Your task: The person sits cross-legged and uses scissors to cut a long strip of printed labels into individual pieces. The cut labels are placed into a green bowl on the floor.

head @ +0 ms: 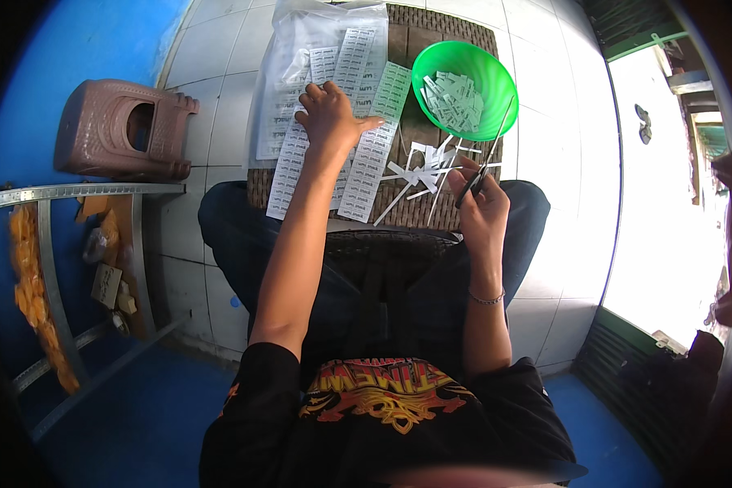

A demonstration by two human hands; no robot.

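Note:
My left hand [331, 119] lies palm down, fingers spread, over long printed paper label strips [366, 177] on a woven rattan table [427, 24]. Its thumb touches one of the strips. In my right hand [483, 204] is a pair of scissors [496, 139] with dark handles, the blades pointing up past the rim of a green plastic bowl [424, 107]. Many small cut paper labels [454, 100] lie in the bowl. Narrow white paper offcuts [427, 168] are heaped just left of my right hand. Under the upper strips is a clear plastic bag [265, 116] with printed sheets.
A brown plastic stool [104, 131] lies on its side on the tiled floor at the left. Below it stands a metal rack [49, 244] with orange packets. My knees flank the table's near edge. A bright doorway is at the right.

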